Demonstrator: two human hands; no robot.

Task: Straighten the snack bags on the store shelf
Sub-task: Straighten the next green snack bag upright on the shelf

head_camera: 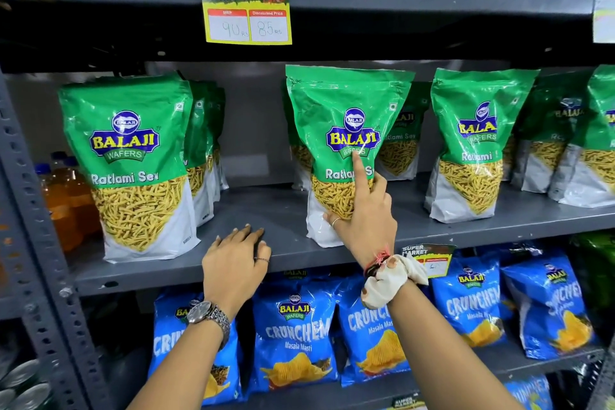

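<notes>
Green and white Ratlami Sev bags stand in rows on the grey middle shelf. The middle front bag stands upright, slightly tilted, and my right hand presses on its lower front, index finger stretched up over the label and thumb on the white bottom part. My left hand lies flat on the bare shelf edge between the left bag and the middle bag, holding nothing. Another front bag stands to the right, with more bags behind each row.
A yellow price tag hangs from the upper shelf. Blue Crunchem bags fill the shelf below. Orange drink bottles stand behind the left upright. A gap of bare shelf lies between the left and middle rows.
</notes>
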